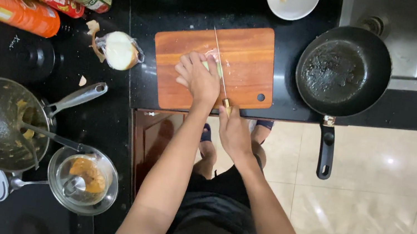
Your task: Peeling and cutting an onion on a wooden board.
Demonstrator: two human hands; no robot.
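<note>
Pale onion piece point(212, 62) pressed under curled left hand point(198, 76) on wooden cutting board point(253, 51), knife point(220, 62) gripped by right hand point(233, 132), black pan point(343, 72) just beside

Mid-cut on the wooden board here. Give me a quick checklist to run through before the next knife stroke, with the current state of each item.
1. Left hand pins the pale food piece on the cutting board: ok.
2. Left fingertips curled away from the knife blade: cannot tell, the hand hides them.
3. Right hand grips the knife handle firmly: ok.
4. Board lies fully on the black counter: ok, though its near edge sits close to the counter's edge.
5. Frying pan apart from the board: ok, but its handle overhangs the counter.
6. Bagged onion half clear of the board: ok.
</note>
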